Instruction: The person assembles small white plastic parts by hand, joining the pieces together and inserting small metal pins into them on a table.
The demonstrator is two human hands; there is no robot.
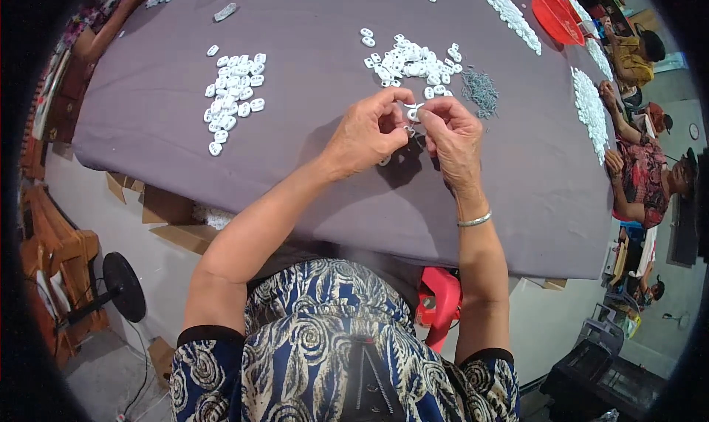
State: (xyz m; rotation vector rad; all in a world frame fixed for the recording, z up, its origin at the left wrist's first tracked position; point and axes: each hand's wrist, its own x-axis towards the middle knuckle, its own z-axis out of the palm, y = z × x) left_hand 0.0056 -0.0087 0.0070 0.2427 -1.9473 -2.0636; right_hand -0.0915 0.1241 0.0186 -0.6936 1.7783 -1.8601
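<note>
My left hand (pixel 367 132) and my right hand (pixel 453 139) meet above the table, thumbs and forefingers pinched. Between them is a small white plastic piece (pixel 414 113), gripped from both sides; fingers cover part of it. Just beyond lies a heap of white oval pieces (pixel 413 59), with dark marks or holes on their faces. To the right of that heap is a pile of tiny grey pieces (pixel 480 92), too small to make out singly. Another group of white oval pieces (pixel 235 90) spreads out at left. A lone white piece (pixel 385 160) lies partly hidden below my left hand.
A grey cloth covers the table (pixel 295 45). Along its right side run more white heaps (pixel 589 112) and a red basin (pixel 557 17), with several people seated beyond. Another person's arm (pixel 111 34) rests at far left. An open cardboard box (pixel 185 219) stands under the near edge.
</note>
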